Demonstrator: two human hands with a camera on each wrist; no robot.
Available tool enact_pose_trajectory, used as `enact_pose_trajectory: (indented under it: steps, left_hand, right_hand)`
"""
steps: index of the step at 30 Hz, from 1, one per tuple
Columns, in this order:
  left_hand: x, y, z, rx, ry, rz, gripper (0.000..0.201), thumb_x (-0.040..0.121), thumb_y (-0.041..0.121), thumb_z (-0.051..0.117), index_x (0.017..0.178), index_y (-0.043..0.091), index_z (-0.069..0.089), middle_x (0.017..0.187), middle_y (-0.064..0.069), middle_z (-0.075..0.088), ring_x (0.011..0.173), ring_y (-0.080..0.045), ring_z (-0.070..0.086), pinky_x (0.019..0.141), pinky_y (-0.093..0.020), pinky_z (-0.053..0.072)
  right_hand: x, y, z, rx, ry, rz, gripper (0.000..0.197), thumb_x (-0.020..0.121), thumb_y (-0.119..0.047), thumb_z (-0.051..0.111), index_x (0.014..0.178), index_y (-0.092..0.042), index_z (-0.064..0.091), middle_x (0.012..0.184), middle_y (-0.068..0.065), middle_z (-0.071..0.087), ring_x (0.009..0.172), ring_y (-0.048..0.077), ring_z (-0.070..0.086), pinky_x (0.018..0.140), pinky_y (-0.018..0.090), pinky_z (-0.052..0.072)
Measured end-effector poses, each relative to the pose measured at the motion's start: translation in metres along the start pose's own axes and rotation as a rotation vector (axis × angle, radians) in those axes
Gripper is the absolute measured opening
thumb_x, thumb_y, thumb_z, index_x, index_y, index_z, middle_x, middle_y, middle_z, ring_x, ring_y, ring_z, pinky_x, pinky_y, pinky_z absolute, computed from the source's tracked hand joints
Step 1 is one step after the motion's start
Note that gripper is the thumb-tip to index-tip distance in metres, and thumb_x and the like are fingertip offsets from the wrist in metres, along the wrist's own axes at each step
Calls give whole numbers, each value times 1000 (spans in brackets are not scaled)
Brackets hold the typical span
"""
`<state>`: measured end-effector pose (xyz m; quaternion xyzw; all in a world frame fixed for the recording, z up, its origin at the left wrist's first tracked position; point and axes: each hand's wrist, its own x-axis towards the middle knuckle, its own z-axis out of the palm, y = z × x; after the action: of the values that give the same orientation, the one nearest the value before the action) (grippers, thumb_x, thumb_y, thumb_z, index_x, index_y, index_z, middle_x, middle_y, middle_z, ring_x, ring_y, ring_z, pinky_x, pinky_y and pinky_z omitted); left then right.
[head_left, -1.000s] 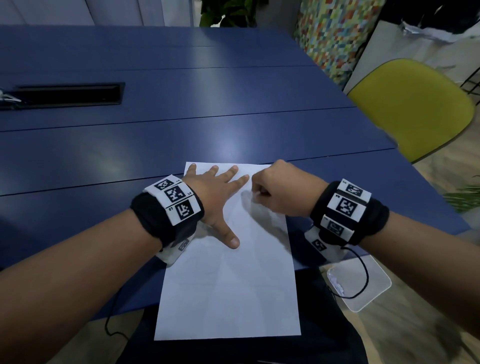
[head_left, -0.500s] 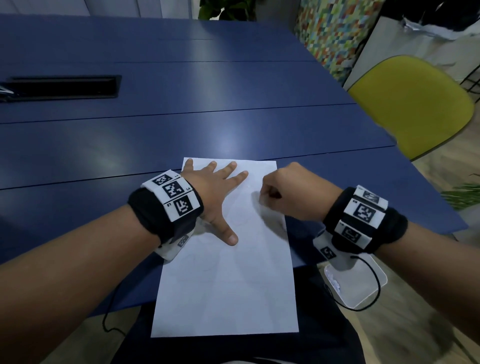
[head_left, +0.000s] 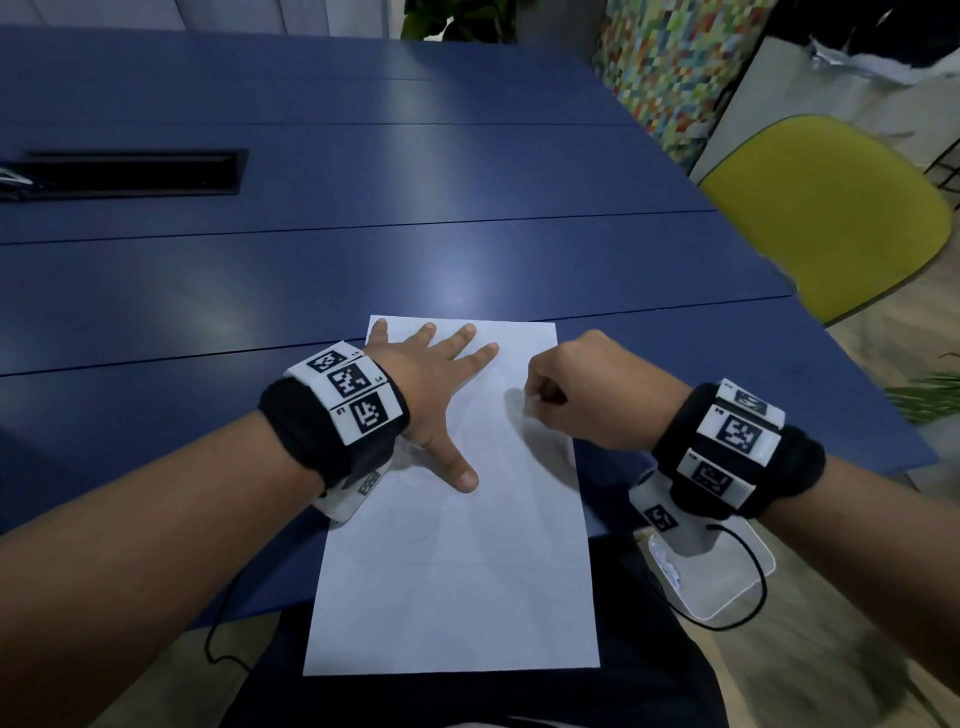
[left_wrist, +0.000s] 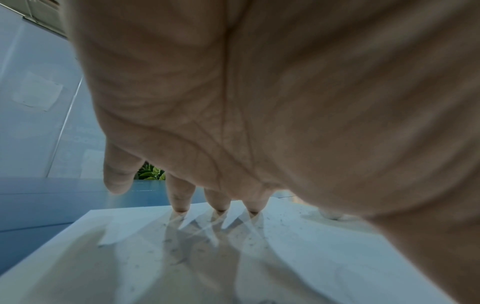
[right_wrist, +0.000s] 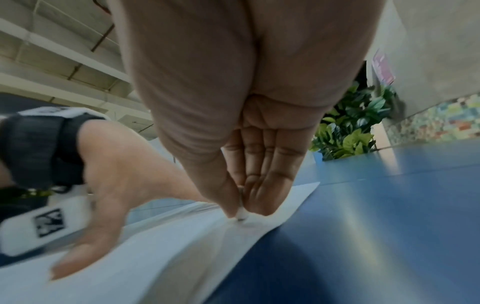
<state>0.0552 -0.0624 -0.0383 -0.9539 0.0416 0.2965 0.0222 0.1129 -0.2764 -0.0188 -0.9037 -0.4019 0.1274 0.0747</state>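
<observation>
A white sheet of paper (head_left: 457, 571) lies on the blue table (head_left: 363, 234), its near end hanging over the front edge. My left hand (head_left: 439, 395) rests flat on the sheet's upper left part, fingers spread. In the left wrist view the fingertips (left_wrist: 221, 205) touch the paper (left_wrist: 285, 267), which carries grey crumbs. My right hand (head_left: 540, 395) is curled over the sheet's upper right. Its thumb and fingers pinch a small white piece (right_wrist: 242, 215), perhaps an eraser, whose tip touches the paper (right_wrist: 155, 257).
A yellow chair (head_left: 831, 208) stands past the table's right edge. A black cable slot (head_left: 130, 171) is set into the table at the far left. A clear plastic tray (head_left: 722, 577) sits below my right wrist. A leafy plant (right_wrist: 350, 127) stands beyond the table.
My right hand has drifted a little to the right over the paper, still pinching the white piece. The left hand stays flat in the same spot.
</observation>
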Motion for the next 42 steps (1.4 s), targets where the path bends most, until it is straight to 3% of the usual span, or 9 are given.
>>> enact_pose_trajectory:
  steps: [5,9,13,18,23,27,33,38,42]
  left_hand:
    - [0,1,-1,-2,-2,-1,160,44,98,73,158,46,-28,170,15,-29,162,-28,-13,120,-76,-5]
    - [1,1,-1,-2,0,-4,161,43,98,73,158,46,-28,170,15,-29,161,-28,-14,120,-75,-5]
    - [1,1,0,-13,6,-5,160,44,97,73,158,47,-27,170,15,-29,161,-28,-14,120,-75,-6]
    - [2,1,0,0,3,-10,161,43,99,72,157,47,-28,170,15,-30,161,-28,-14,121,-74,-5]
    - [1,2,0,0,-4,-9,160,43,98,72,157,47,-29,170,15,-30,161,-28,-14,121,-74,-6]
    - [2,2,-1,15,-9,-13,160,43,99,71,157,47,-29,170,15,-29,161,-28,-13,120,-75,-5]
    - [-1,2,-2,17,-12,-14,158,47,98,71,158,44,-28,170,13,-30,161,-28,-15,121,-74,-5]
    - [-4,3,-3,-11,-3,13,153,54,97,70,160,42,-27,171,9,-28,161,-30,-14,126,-64,-2]
    - [-8,8,4,-51,99,63,136,69,97,57,161,40,-25,171,4,-30,160,-33,-16,129,-58,0]
  right_hand:
    - [5,16,-10,30,34,99,9,93,-27,68,86,-22,71,79,-10,69,76,13,66,73,37,61]
    - [-3,5,-2,30,-18,-7,8,93,-25,67,88,-24,72,77,-11,69,73,8,64,69,28,57]
    - [2,20,-9,20,38,95,10,94,-28,67,86,-23,71,79,-10,69,76,13,65,73,36,60]
    - [-6,11,-2,29,-9,5,8,94,-26,68,88,-24,73,76,-11,70,73,8,66,70,32,59]
    - [-4,16,-4,-4,78,77,12,95,-27,62,91,-19,70,78,-6,69,78,18,65,70,35,58]
    - [-10,2,4,-34,5,20,15,95,-21,56,90,-21,70,79,-5,69,79,19,63,70,37,58]
    - [-28,15,-12,170,230,99,12,94,-26,65,96,-22,75,80,-12,73,81,7,66,77,31,59]
    - [-38,-7,-3,233,170,68,15,94,-28,65,103,-22,76,83,-10,75,84,8,67,78,28,58]
    - [-49,-16,8,283,131,63,15,94,-28,66,103,-23,77,86,-12,75,82,3,65,77,26,58]
